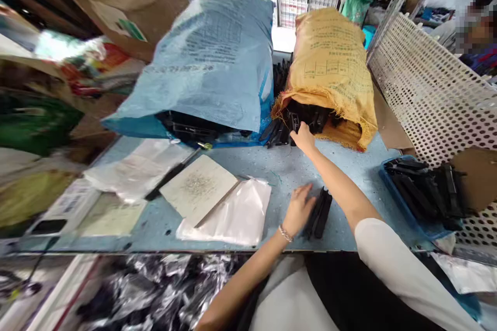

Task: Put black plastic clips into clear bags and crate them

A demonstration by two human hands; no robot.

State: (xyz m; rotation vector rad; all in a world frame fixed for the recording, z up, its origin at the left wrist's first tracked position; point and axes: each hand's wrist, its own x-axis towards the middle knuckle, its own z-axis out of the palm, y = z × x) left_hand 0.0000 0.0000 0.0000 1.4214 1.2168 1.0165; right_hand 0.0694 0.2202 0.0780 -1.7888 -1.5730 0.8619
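Observation:
My right hand [304, 138] reaches to the mouth of a yellow woven sack [330, 57], its fingers closed on a long black plastic part [294, 122]. More black parts spill out around it onto the table. Close to the table's front edge, my left hand [298, 211], wearing a bracelet, has its fingers apart. It is beside a few slim black parts [322, 214] lying side by side on the blue table [287, 165]; the hand partly covers them.
A big blue woven sack [217, 62] with black parts stands left of the yellow one. A white square board [200, 186] rests on clear plastic bags [248, 212]. On the right are a blue basket [404, 207] of black parts and a perforated panel [430, 88].

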